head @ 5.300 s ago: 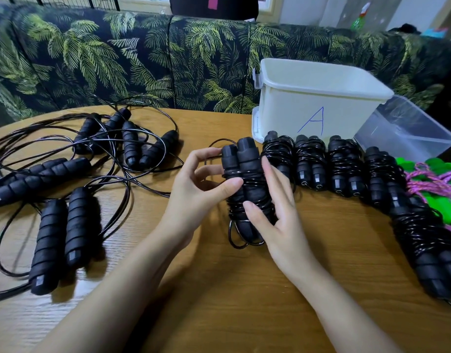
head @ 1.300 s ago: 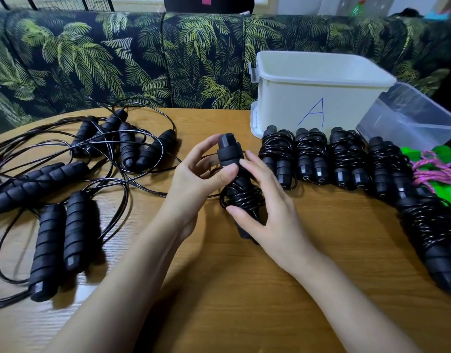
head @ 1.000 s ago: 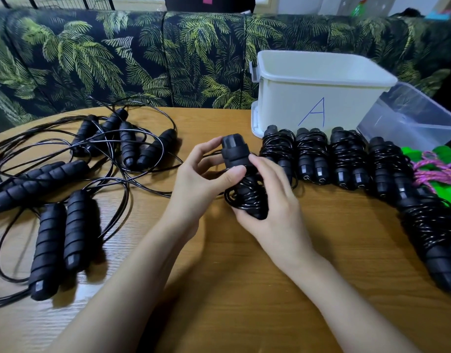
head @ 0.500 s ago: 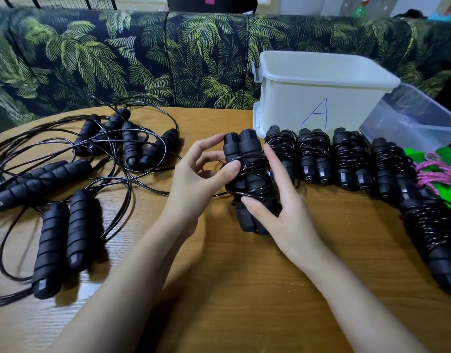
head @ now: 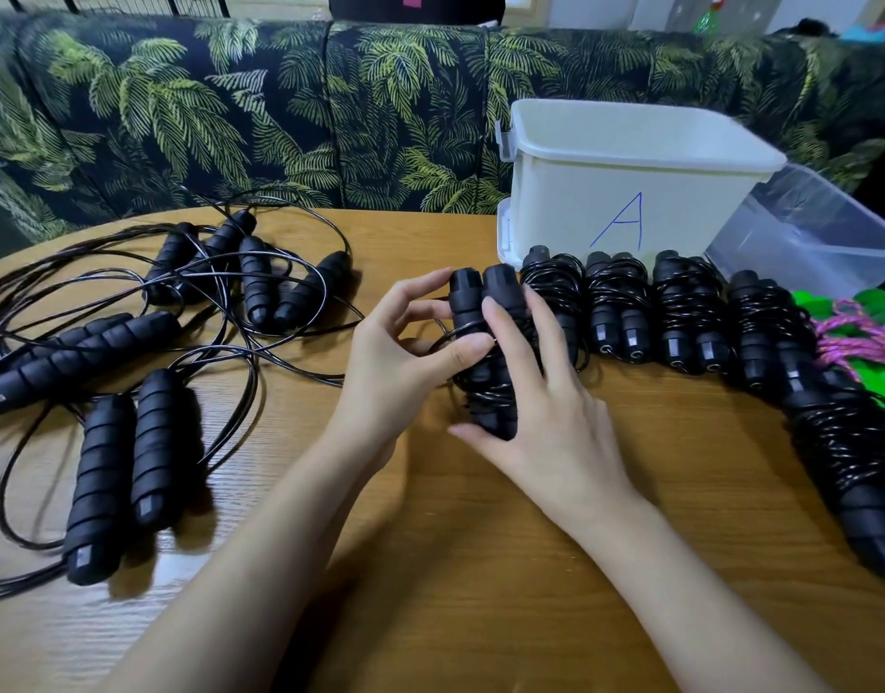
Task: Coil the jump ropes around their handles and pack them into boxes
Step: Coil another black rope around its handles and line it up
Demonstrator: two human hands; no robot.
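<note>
Wooden table [head: 480, 567], loose jump ropes [head: 130, 352], coiled ropes [head: 690, 312], white box [head: 620, 182]

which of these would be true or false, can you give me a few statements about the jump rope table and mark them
1. The left hand and the right hand both hold one coiled black rope bundle. True.
2. The white box marked A stands on the floor. False: it stands on the table, behind the row of coiled bundles.
3. On the person's left, loose uncoiled ropes lie tangled. True.
4. The green handles with pink rope lie at the table's left edge. False: they lie at the far right.
</note>
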